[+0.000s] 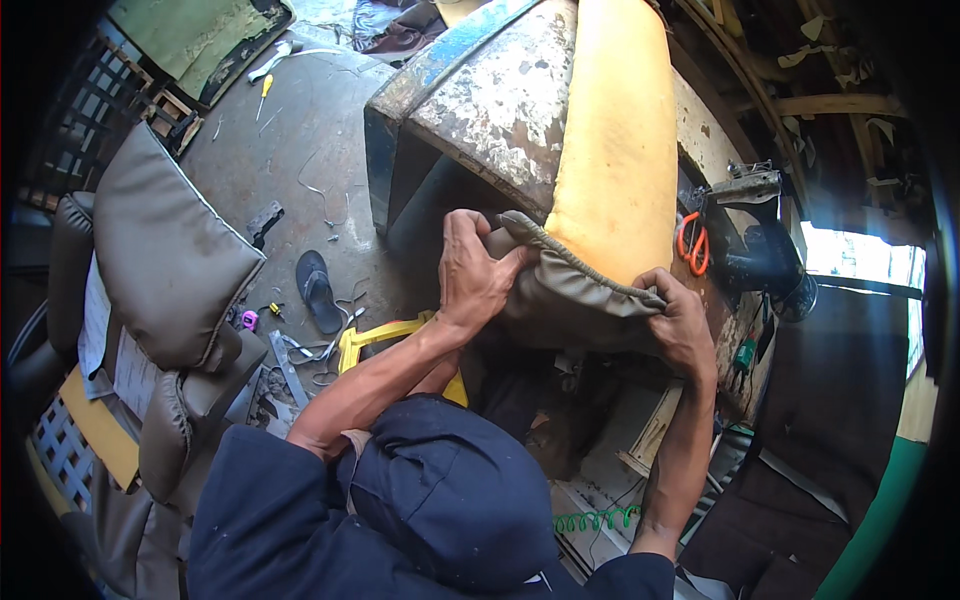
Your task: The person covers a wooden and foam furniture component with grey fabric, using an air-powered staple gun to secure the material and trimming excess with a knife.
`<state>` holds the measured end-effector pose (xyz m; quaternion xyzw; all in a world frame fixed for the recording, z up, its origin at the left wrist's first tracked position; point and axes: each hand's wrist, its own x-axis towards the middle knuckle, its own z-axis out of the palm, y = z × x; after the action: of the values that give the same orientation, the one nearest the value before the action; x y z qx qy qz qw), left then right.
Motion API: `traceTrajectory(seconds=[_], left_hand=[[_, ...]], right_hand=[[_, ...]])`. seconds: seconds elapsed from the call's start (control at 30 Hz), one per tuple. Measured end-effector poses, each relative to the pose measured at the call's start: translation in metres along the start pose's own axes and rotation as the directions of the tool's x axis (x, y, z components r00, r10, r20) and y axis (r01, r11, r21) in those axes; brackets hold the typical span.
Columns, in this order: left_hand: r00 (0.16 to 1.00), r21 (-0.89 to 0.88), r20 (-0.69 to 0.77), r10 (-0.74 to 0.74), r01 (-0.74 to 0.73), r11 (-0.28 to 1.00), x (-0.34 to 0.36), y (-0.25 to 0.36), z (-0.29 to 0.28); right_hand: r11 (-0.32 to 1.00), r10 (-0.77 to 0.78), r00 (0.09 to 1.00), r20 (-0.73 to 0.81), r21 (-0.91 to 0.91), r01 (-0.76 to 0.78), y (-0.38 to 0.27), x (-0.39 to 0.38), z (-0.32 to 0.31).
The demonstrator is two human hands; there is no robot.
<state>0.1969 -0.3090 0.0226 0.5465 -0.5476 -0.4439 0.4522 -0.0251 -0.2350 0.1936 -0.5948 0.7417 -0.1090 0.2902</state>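
Observation:
A long yellow foam slab (618,130) lies on the worn metal-topped bench (500,90) and reaches toward me. Its near end sits inside the mouth of a grey-brown vinyl cover (585,300), which has a gathered, seamed edge. My left hand (472,270) is closed on the left corner of that edge, thumb and fingers pinching the fabric. At the right corner my right hand (680,325) also grips the cover, its fingers curled over the rim beside the foam. Between both hands the edge sags across the foam. The foam's end inside the cover is hidden.
Orange-handled scissors (692,245) lie right of the foam, next to a dark sewing machine (755,225). Padded grey cushions (170,250) are piled at the left. On the floor are a flip-flop (318,292), a yellow-handled screwdriver (266,88) and scraps. Dark material (820,420) spreads at the right.

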Motion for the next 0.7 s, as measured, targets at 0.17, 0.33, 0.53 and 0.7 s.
traceTrajectory(seconds=[0.17, 0.33, 0.53, 0.7], left_hand=[[0.985, 0.048, -0.074, 0.156, -0.153, 0.987, -0.004, 0.009, -0.002], [0.996, -0.100, 0.076, 0.042, -0.035, 0.994, -0.011, 0.020, -0.001], [0.955, -0.166, 0.100, 0.278, -0.260, 0.951, -0.004, -0.001, 0.004], [0.916, -0.377, 0.338, 0.218, -0.080, 0.923, -0.010, -0.013, 0.000]], right_hand=[[0.999, -0.031, 0.999, -0.012, 0.013, 0.032, 0.005, 0.001, -0.001], [1.000, -0.019, 1.000, 0.007, -0.003, 0.019, 0.005, 0.003, -0.002], [1.000, 0.009, 0.999, 0.052, -0.005, -0.009, 0.000, 0.008, -0.006], [1.000, 0.013, 0.998, 0.058, -0.003, -0.013, 0.006, 0.008, -0.005]])
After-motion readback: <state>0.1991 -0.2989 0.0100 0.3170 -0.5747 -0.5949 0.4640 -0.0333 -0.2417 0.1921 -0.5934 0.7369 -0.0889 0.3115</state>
